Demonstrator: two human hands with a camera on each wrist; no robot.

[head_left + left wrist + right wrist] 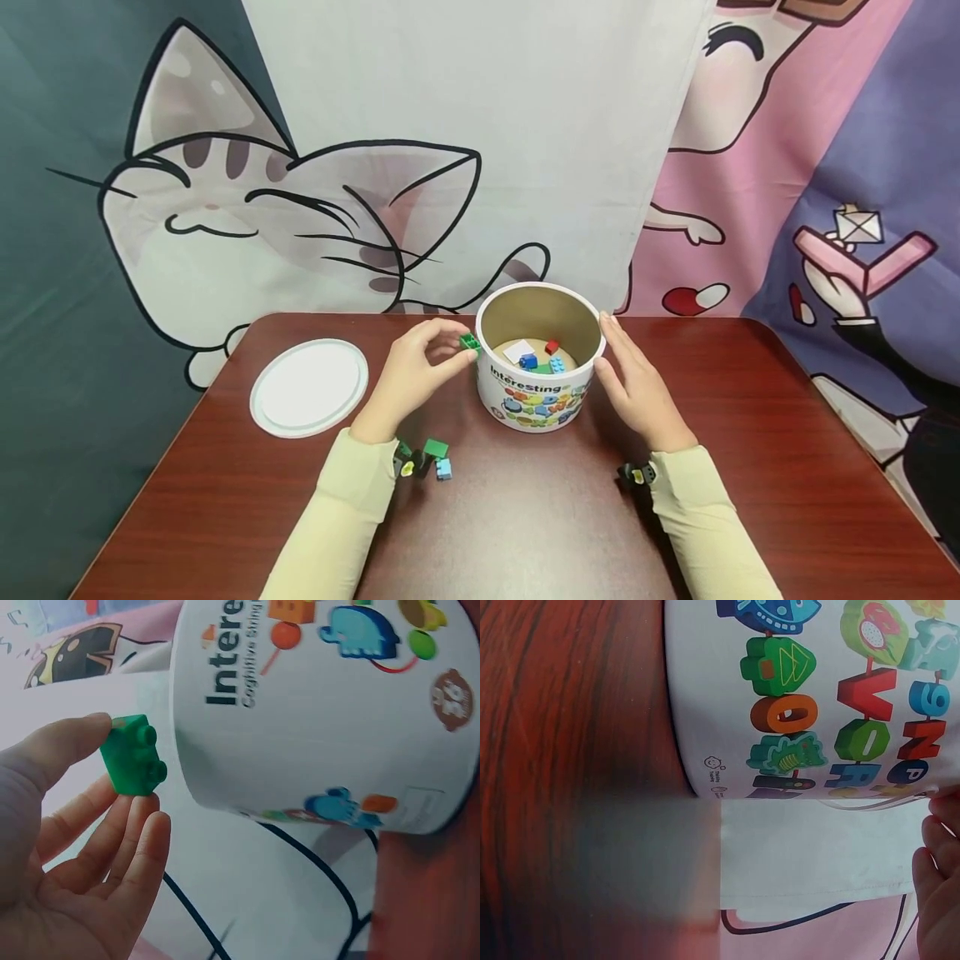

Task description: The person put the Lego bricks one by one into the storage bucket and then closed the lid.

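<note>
Your left hand (420, 367) pinches a green brick (470, 342) between thumb and fingertips, just outside the left rim of the printed tub (534, 408). Head view: the fingers partly cover the brick; left wrist view shows its studs facing the tub. Your right hand (633, 379) has its fingers straight, thumb apart, at the tub's right side; right wrist view cuts most of it off, and fingertip pressure cannot be told.

Inside the tub: a white piece (518, 351), red brick (552, 347), dark blue brick (528, 362), light blue brick (557, 365) and a green piece (542, 369), its near part hidden by the wall. Nearer, right of your left wrist: a green block (436, 448) and a small blue block (443, 469). White lid (309, 387) lies far left on the table (562, 517).
</note>
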